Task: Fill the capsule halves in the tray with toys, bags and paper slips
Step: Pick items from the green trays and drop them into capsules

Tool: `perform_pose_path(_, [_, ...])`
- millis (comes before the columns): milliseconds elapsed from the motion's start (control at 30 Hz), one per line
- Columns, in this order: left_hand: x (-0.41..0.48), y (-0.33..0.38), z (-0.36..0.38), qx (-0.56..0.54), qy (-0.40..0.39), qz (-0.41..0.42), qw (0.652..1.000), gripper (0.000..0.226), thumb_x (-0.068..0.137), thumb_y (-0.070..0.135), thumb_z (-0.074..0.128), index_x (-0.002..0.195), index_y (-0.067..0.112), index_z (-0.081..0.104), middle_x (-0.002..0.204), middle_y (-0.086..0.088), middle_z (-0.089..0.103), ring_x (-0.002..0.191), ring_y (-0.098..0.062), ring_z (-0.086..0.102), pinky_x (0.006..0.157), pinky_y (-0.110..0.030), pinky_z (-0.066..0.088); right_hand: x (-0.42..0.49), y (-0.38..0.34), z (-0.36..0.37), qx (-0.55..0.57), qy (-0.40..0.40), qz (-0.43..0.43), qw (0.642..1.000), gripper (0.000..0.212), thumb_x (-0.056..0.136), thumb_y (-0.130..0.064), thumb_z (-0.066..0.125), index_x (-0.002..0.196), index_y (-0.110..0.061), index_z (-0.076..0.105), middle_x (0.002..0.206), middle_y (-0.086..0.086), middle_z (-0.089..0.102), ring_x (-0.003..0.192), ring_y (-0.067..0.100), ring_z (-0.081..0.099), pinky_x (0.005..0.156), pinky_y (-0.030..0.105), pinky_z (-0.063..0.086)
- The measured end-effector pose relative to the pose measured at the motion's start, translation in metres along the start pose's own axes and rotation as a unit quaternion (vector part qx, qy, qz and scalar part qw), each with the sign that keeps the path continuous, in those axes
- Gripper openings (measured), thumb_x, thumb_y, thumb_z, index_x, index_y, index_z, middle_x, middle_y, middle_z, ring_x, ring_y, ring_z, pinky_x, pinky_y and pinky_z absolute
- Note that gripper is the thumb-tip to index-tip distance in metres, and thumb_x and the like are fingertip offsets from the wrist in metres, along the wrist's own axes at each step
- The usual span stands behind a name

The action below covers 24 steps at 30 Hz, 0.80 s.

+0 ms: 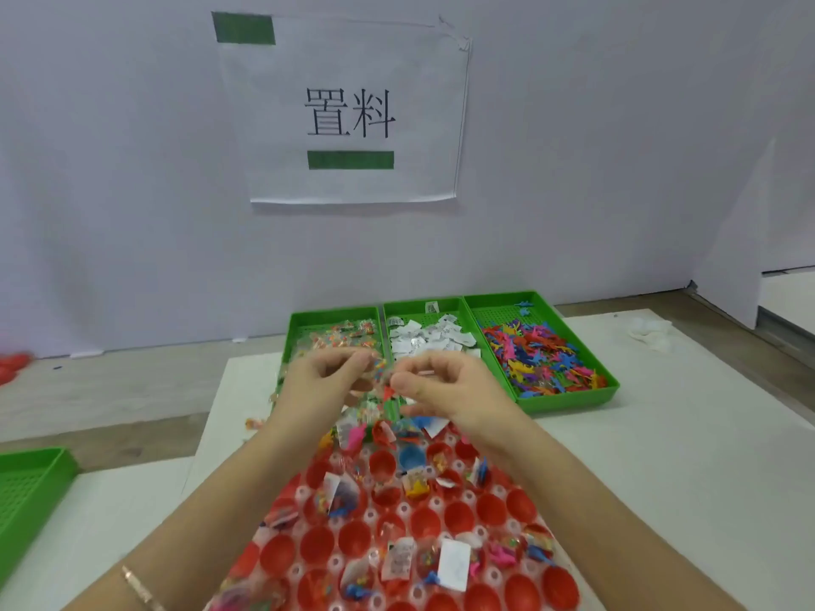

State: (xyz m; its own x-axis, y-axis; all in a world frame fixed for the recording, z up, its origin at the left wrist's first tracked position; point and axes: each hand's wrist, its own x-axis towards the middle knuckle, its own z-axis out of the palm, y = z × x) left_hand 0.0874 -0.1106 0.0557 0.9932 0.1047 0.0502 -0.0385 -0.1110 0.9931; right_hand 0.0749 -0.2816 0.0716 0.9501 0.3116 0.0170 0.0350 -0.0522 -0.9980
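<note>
A clear tray (304,571) of red capsule halves (353,535) lies in front of me; some hold toys, small bags and paper slips, others are bare. Both hands hover above its far end. My left hand (324,381) pinches a small clear bag of coloured bits (378,371). My right hand (434,381) has its fingers curled close to the same bag, with a paper slip (434,427) under it; whether it grips them is blurred. Behind stand three green trays: bags (339,337), paper slips (430,339), coloured plastic toys (542,359).
A white partition with a printed sheet (348,112) closes off the back. Another green tray (26,491) sits at the left edge. Red capsule pieces (11,366) lie far left, and white lumps (652,335) lie at the far right on the table.
</note>
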Motion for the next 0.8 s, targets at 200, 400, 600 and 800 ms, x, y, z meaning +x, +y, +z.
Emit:
perform_pose_path(200, [-0.055,0.029,0.007,-0.025,-0.038,0.047,0.998,0.017,0.094,0.021,0.06,0.088,0.026,0.074,0.083,0.004,0.076,0.08,-0.011,0.071,0.067,-0.02,0.055,-0.023,-0.017,0.013,0.028,0.053,-0.034,0.998,0.001,0.085,-0.011,0.071,0.085,-0.01,0.07,0.083,0.005,0.074,0.078,0.02,0.073,0.061,0.025,0.056])
perform_pose_path(400, [-0.127,0.025,-0.019,-0.015,-0.049,0.075,0.996,0.015,0.089,0.019,0.068,0.097,0.031,0.072,0.087,0.01,0.075,0.082,-0.007,0.071,0.07,-0.02,0.057,-0.075,-0.02,0.034,0.006,0.029,-0.079,0.996,0.01,0.081,-0.01,0.074,0.09,-0.011,0.07,0.077,0.007,0.074,0.071,0.023,0.072,0.063,0.03,0.058])
perform_pose_path(600, [-0.182,0.013,-0.036,0.055,-0.062,0.102,0.991,0.022,0.083,0.01,0.074,0.091,0.03,0.074,0.086,0.009,0.075,0.082,-0.009,0.071,0.075,-0.021,0.056,-0.127,-0.008,0.058,-0.028,0.018,-0.079,0.996,0.012,0.077,-0.004,0.076,0.084,-0.013,0.073,0.077,0.005,0.075,0.068,0.017,0.072,0.06,0.025,0.057])
perform_pose_path(800, [-0.23,-0.002,-0.059,0.202,-0.141,0.12,0.962,0.014,0.075,0.026,0.081,0.084,0.035,0.075,0.077,0.017,0.072,0.074,-0.004,0.066,0.067,-0.013,0.048,-0.183,0.022,0.073,-0.099,-0.041,-0.087,0.99,0.016,0.077,-0.009,0.078,0.083,-0.023,0.076,0.083,-0.003,0.075,0.078,0.014,0.072,0.069,0.021,0.055])
